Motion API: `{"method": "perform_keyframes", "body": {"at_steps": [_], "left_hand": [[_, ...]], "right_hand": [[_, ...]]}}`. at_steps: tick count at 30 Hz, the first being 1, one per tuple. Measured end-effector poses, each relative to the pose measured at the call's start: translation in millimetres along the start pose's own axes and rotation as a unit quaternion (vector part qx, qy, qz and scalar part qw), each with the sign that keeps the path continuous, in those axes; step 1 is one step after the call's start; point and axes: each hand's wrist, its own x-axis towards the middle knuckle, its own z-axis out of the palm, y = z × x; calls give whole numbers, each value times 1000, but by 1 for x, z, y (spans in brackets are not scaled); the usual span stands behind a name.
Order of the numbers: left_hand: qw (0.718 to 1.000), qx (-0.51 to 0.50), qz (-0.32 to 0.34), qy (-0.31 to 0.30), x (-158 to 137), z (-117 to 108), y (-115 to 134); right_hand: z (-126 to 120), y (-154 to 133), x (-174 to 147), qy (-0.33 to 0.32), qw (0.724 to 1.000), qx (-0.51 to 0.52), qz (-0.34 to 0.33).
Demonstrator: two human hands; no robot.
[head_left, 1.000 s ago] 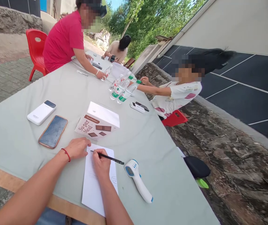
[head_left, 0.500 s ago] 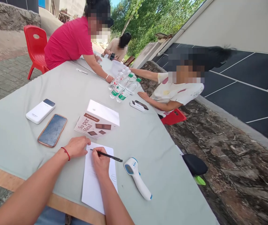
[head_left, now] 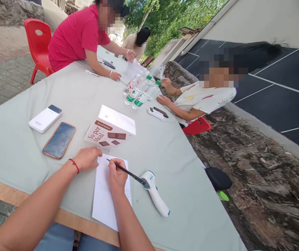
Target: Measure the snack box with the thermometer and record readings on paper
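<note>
A white sheet of paper (head_left: 103, 198) with faint print lies on the table before me. My right hand (head_left: 118, 176) grips a black pen (head_left: 130, 173), its tip close to the paper near the top and its back end overlapping the thermometer's screen in view. My left hand (head_left: 86, 159) rests flat with fingers stretched out, fingertips at the paper's upper left edge; a red string is round the wrist. Just beyond the paper stands a white and brown Super Meal box (head_left: 110, 130). To the right lies a white and blue infrared thermometer (head_left: 156, 195).
Left of the box lie a phone (head_left: 59, 140) and a white power bank (head_left: 45, 119). Several water bottles (head_left: 141, 92) stand farther back, near a white device (head_left: 155, 113). A person in pink (head_left: 73, 38) leans over the cloth-covered table (head_left: 13, 146); another in white (head_left: 198, 97) sits right.
My pen tip has shifted slightly right along the paper. The person in pink has drawn one hand back from the bottles; the person in white has pulled an arm in.
</note>
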Motion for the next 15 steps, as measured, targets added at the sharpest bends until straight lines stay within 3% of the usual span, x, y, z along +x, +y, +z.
{"method": "perform_keyframes", "body": {"at_steps": [5, 11, 15], "left_hand": [[1000, -10, -13, -14, 0, 0, -2], [999, -36, -6, 24, -2, -3, -4], [988, -77, -97, 88, -3, -15, -6]], "right_hand": [[-4, -1, 2, -22, 996, -59, -70], [-14, 20, 16, -40, 944, -215, -248], [-12, 32, 26, -17, 924, -269, -271]]}}
